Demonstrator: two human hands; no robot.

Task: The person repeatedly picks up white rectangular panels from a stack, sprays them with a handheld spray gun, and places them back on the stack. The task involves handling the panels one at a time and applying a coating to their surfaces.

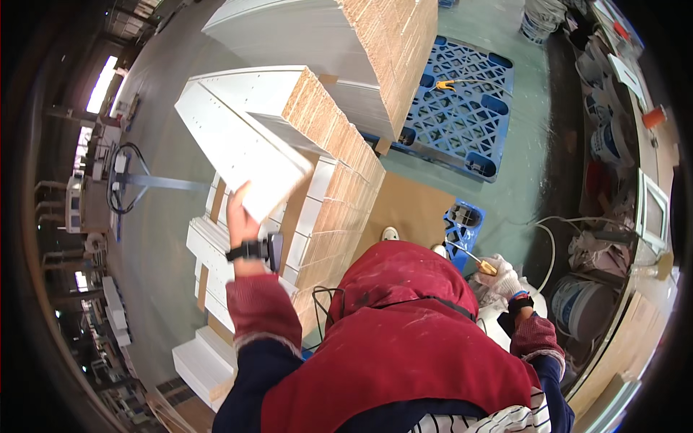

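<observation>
Left of centre, the left hand [242, 220] gripped the corner of a white panel [249, 155] over the stack [338, 191]; lower right, the gloved right hand [500, 278] held a yellow-handled tool [487, 268]. Panel handling seemed underway, the next move likely needing steady support

A panel [242, 148] lies in the left hand [242, 224], over a stack of boards [339, 187]; a taller stack [393, 50] stands beyond. Right of that, an air gun [445, 86] lies on a pallet [455, 119]. A bucket [588, 307] sits right of the right hand [499, 280], beside a long workbench [613, 353]
</observation>
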